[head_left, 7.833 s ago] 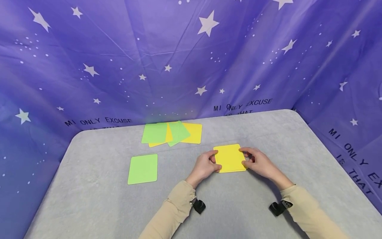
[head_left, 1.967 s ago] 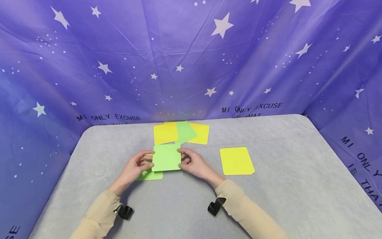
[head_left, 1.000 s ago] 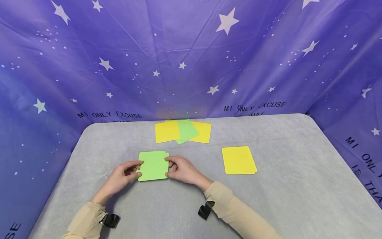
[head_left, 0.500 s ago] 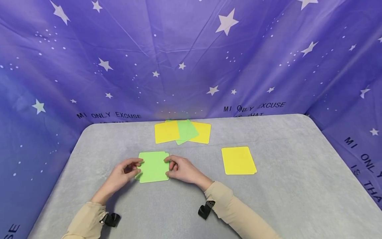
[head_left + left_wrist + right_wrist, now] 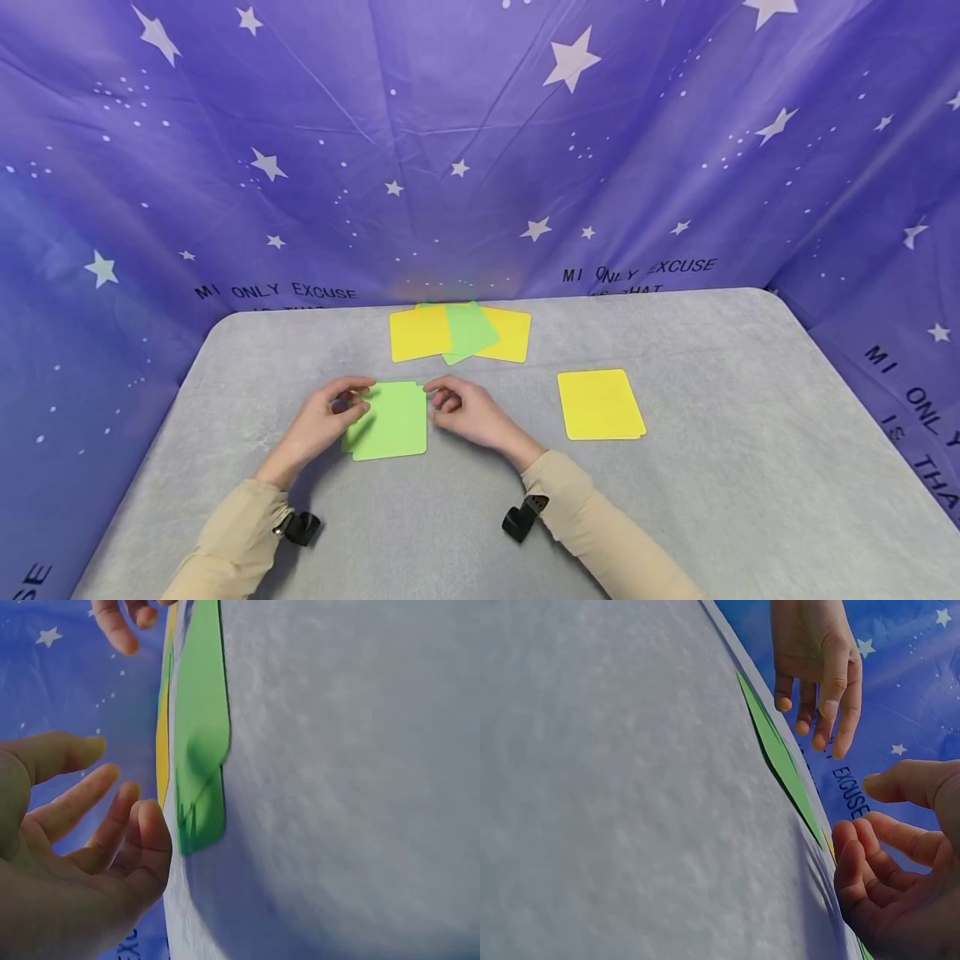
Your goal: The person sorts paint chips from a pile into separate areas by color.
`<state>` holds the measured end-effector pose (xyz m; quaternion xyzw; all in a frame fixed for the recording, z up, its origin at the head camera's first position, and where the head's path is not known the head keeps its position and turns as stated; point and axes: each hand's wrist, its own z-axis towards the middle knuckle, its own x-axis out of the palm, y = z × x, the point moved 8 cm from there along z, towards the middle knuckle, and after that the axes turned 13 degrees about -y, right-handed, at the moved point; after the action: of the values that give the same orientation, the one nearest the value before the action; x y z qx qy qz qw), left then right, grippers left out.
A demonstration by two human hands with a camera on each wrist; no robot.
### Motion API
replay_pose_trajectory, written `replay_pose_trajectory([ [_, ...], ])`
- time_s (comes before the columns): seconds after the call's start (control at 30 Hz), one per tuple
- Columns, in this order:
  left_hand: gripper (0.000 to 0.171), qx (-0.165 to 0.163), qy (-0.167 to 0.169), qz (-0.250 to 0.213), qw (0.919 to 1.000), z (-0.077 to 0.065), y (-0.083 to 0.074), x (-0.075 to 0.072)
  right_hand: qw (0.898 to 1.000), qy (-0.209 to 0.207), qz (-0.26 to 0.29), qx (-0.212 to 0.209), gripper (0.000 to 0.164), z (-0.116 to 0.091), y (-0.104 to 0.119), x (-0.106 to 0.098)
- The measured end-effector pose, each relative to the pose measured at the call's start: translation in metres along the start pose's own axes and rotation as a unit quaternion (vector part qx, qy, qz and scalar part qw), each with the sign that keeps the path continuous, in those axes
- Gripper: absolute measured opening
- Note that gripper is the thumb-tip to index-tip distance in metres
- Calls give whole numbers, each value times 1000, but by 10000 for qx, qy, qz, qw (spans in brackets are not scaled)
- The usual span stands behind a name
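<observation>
Two green square cards point(image 5: 393, 425) lie stacked a little out of line on the grey table, the lower one showing at the left and upper right. My left hand point(image 5: 318, 423) is raised over their left side, fingers loosely bent and holding nothing; its shadow falls on the green in the left wrist view. At the right edge of the stack hovers my right hand point(image 5: 472, 412), thumb and fingers apart with nothing between them. Both wrist views show the hands lifted off the cards point(image 5: 199, 712).
Toward the back edge, yellow cards point(image 5: 418, 335) and a green card point(image 5: 471, 332) overlap in a loose fan. A yellow card stack point(image 5: 600, 404) lies on the right of the grey table point(image 5: 750, 467). A purple star-patterned curtain point(image 5: 337, 125) hangs behind.
A green card from the back pile was carried forward and laid on the other green one. Both hands have since let go and risen. Earlier, the yellow stack was set down at right.
</observation>
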<state>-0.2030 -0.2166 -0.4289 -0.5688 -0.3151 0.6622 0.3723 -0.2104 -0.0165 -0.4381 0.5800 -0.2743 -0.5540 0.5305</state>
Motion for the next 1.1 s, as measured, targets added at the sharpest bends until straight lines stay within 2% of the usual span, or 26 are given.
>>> replay_pose_trajectory([
  [0.27, 38, 92, 112, 82, 9999, 19, -7, 20, 9987, -439, 130, 236, 37, 7, -10, -19],
  [0.47, 41, -70, 54, -68, 9999, 34, -7, 29, 9958, -553, 519, 508, 43, 18, -17, -33],
  [0.6, 42, -312, -47, -306, 9990, 44, -6, 33, 9916, -525, 881, 789, 48, 25, -19, -41],
  [0.7, 45, -563, -45, -517, 9971, 50, -4, 35, 9897, -518, 940, 947, 51, 31, -20, -44],
  [0.9, 53, -995, 108, -622, 9930, 59, 1, 40, 9885, -496, 802, 1182, 57, 45, -23, -46],
  [1.1, 60, -1358, 183, -658, 9884, 62, 3, 41, 9888, -419, 674, 1265, 60, 58, -25, -44],
])
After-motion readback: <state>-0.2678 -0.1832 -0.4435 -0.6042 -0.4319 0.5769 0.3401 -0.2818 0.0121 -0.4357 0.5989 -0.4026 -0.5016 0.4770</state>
